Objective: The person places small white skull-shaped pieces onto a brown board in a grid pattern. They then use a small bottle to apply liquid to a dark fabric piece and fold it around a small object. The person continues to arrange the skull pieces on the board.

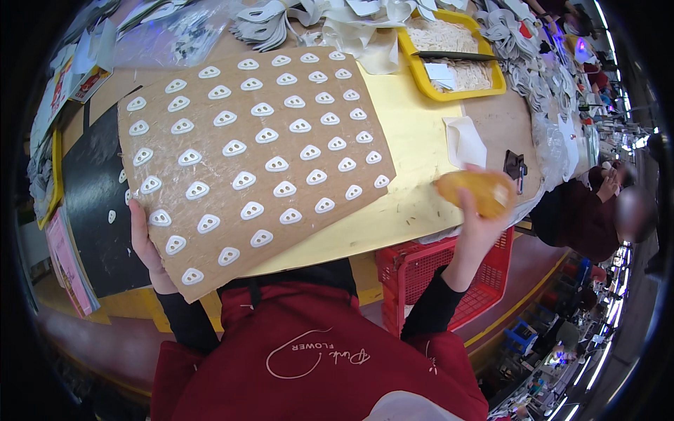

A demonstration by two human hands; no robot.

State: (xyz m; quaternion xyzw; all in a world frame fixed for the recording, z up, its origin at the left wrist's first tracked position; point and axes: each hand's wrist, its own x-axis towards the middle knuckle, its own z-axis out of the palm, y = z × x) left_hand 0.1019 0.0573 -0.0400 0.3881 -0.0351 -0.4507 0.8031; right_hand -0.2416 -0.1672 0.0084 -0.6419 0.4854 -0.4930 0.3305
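A large brown cardboard sheet [210, 172] lies tilted across the table, bearing rows of small white rounded-triangle pieces [243, 180], each with two holes. My left hand [145, 242] grips the sheet's near left edge, its thumb on top and the other fingers hidden beneath. To the right of the sheet, my right hand [477, 219] is closed around an amber, rounded, bottle-like thing [491, 196], held above the table and blurred, so its exact kind does not show. Part of a black board [91, 203] shows under the cardboard's left side, with a few more white pieces on it.
A yellow tray [500, 88] of pale pieces stands at the far right, a dark bar across it. Piles of grey-white cut pieces [260, 24] line the back. A red plastic crate [400, 281] sits below the table's front edge. Another person [586, 210] works at right.
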